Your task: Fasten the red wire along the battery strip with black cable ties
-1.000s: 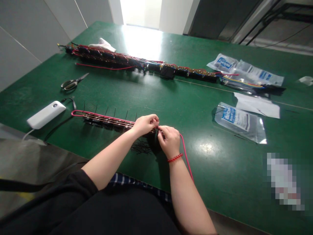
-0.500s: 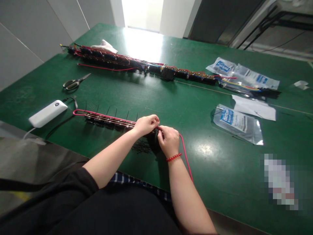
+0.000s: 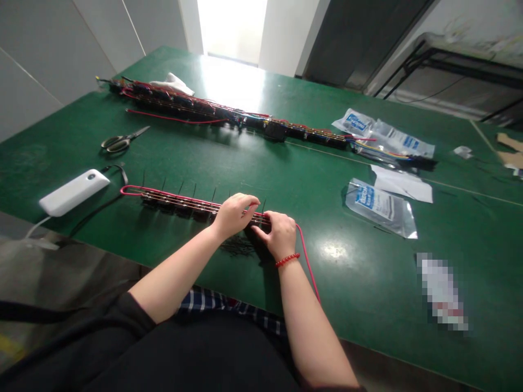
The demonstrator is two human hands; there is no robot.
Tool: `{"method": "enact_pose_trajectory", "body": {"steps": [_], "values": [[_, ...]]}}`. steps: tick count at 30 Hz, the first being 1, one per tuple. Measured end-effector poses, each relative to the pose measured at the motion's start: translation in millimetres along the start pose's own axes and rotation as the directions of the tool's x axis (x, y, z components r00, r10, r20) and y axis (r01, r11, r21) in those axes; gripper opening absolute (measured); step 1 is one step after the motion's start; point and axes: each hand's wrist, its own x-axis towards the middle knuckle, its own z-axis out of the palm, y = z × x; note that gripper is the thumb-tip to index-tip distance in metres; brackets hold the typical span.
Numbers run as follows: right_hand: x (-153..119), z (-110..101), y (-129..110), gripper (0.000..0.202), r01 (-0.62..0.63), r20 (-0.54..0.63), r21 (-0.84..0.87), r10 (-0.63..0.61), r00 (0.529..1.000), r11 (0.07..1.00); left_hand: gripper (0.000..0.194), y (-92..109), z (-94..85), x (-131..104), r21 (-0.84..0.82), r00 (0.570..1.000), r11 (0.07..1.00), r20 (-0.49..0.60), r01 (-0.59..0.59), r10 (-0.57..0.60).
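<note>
A narrow black strip [image 3: 180, 204] with red and other wires along its top lies across the near part of the table. Thin black cable ties [image 3: 194, 190] stand up from it at intervals. Over its right part is my left hand [image 3: 235, 215], fingers curved and thumb apart, with nothing visible between them. My right hand [image 3: 281, 234], a red bead bracelet at its wrist, grips the strip's right end, fingers across the wires and thumb on the near side. A thick red wire [image 3: 306, 256] runs from there toward the table's front edge. Loose black cable ties [image 3: 237, 246] lie below my hands.
A longer wired assembly [image 3: 245, 117] stretches across the back. Scissors [image 3: 122, 141] and a white device with a cable [image 3: 75, 191] are at left. Plastic bags [image 3: 382, 207] and white paper [image 3: 402, 183] lie at right, with a blurred-out item [image 3: 441, 291] nearer me.
My left hand has drawn slightly left from the right hand, its fingers and thumb spreading. An upright cable tie now shows between the hands. My right thumb has moved away from its fingers.
</note>
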Motion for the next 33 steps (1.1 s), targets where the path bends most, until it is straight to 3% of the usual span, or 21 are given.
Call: {"method": "enact_pose_trajectory", "body": {"steps": [5, 9, 14, 21, 29, 33], "values": [[0.9, -0.7, -1.4, 0.045, -0.002, 0.0, -0.021, 0.002, 1.0, 1.0, 0.019, -26.5, -40.2, -31.9, 0.259, 0.999, 0.965, -0.02, -0.028, 0.034], [1.5, -0.7, -1.1, 0.045, -0.001, -0.015, -0.021, 0.001, 1.0, 1.0, 0.03, -50.7, -55.3, -56.8, 0.416, 0.999, 0.909, -0.037, 0.024, -0.01], [2.1, -1.3, -1.6, 0.045, 0.002, -0.01, -0.024, -0.003, 1.0, 1.0, 0.051, -62.5, -50.1, -68.3, 0.453, 0.994, 0.884, -0.031, 0.111, -0.108], [1.5, -2.9, -4.2, 0.044, -0.014, 0.008, -0.024, 0.014, 1.0, 1.0, 0.043, -61.6, -46.3, -65.8, 0.428, 0.978, 0.887, 0.028, 0.173, -0.204], [3.2, -14.5, -7.8, 0.041, -0.011, 0.056, 0.007, 0.011, 0.998, 1.0, 0.041, -60.6, -48.0, -64.3, 0.439, 0.973, 0.88, 0.051, 0.182, -0.227], [-12.3, -35.5, -1.1, 0.037, -0.088, -0.054, -0.003, 0.088, 0.995, 0.996, 0.041, -60.7, -48.2, -63.8, 0.466, 0.976, 0.87, 0.057, 0.159, -0.209]]}}
